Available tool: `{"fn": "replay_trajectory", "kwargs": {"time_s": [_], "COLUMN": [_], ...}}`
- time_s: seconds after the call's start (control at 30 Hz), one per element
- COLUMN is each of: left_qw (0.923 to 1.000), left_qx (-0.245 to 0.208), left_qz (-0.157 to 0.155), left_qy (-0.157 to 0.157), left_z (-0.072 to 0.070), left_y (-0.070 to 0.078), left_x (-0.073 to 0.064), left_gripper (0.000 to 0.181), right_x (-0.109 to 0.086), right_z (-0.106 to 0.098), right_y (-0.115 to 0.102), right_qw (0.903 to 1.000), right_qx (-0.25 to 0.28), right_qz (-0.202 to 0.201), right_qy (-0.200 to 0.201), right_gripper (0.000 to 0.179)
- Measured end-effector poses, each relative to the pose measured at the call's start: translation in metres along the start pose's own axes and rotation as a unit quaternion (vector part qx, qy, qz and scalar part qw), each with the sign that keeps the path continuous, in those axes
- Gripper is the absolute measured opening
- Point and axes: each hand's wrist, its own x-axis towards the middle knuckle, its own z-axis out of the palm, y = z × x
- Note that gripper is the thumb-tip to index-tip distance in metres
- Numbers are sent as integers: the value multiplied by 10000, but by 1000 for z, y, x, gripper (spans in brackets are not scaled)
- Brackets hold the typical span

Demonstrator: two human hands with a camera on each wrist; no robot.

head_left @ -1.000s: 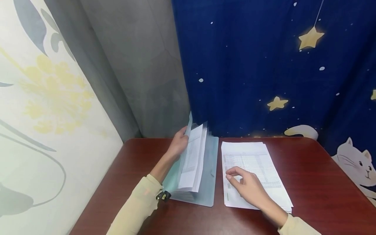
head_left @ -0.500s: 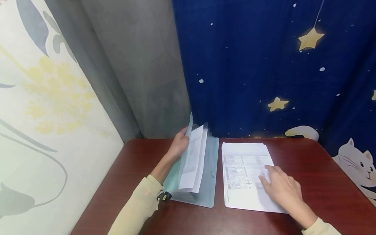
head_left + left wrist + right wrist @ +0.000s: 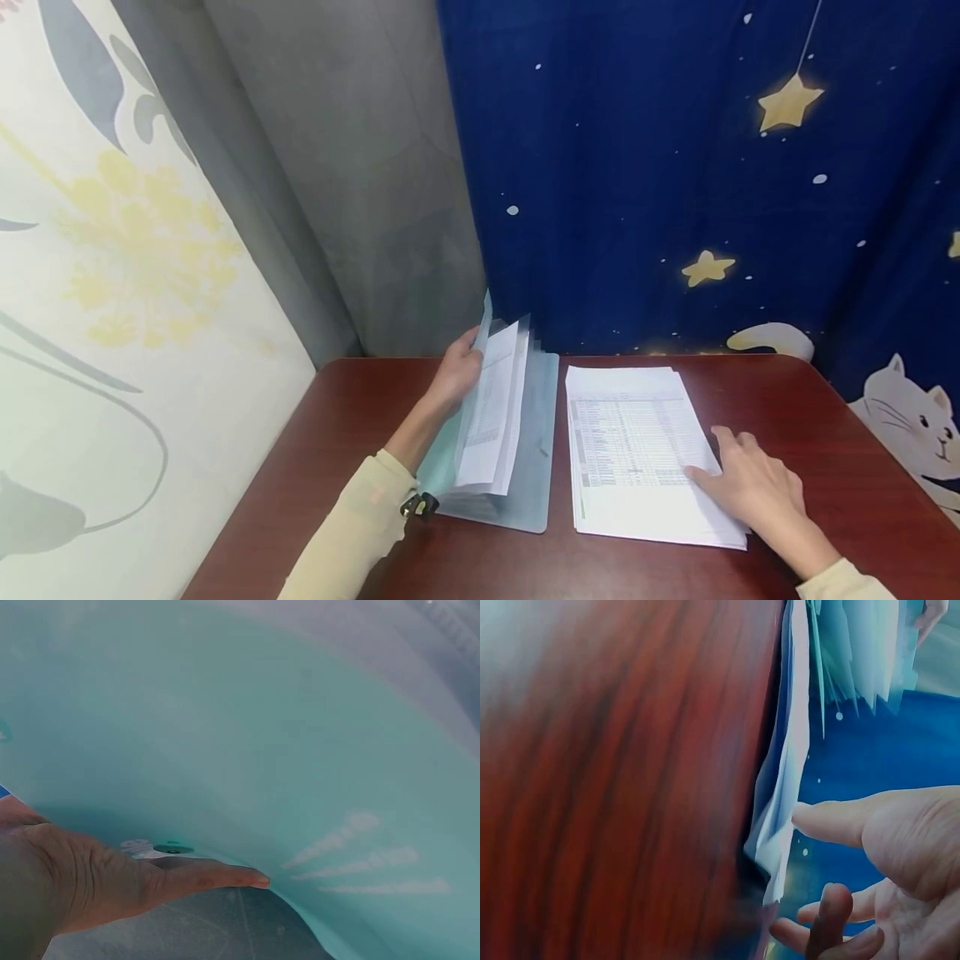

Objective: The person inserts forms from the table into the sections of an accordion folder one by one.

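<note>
A teal display folder (image 3: 538,450) stands partly opened, its clear sleeves fanned and printed sheets (image 3: 486,433) inside them. My left hand (image 3: 454,373) grips the raised cover at its left edge. In the left wrist view the thumb (image 3: 187,881) lies along the edge of the teal cover (image 3: 225,742); the other fingers are hidden behind it. To the folder's right lies a stack of printed paper (image 3: 630,442). My right hand (image 3: 757,483) is at the stack's right edge, fingers spread and loosely bent. In the right wrist view its thumb (image 3: 825,823) reaches the top sheet (image 3: 791,787).
Both lie on a dark red wooden table (image 3: 810,400) with rounded far corners. A blue star-patterned curtain (image 3: 600,167) and a grey curtain (image 3: 352,167) hang right behind it. A white patterned curtain (image 3: 112,333) flanks the left side.
My right hand has moved right, from over the middle of the paper stack to its right edge, and its fingers have spread. The left hand and the folder have stayed put.
</note>
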Motion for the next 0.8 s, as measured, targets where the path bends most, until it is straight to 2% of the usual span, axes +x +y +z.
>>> {"fn": "replay_trajectory", "kwargs": {"time_s": [0.2,0.53,0.8], "left_qw": [10000,9999,9998], "left_qx": [-20,-106,-161], "left_qz": [3,-26,12], "left_qy": [-25,-94,-132], "left_z": [0,-1,0], "left_y": [0,-1,-2], "left_x": [-1,-2,-1], "left_gripper": [58,58,59], "right_x": [4,10,12], "right_z": [-1,-3,-2], "right_y": [7,10,13], "right_qw": [9997,9985,9974], "right_qx": [10,270,431], "right_qz": [-14,84,127], "right_qy": [-264,-472,-563], "right_gripper": [95,89,68]}}
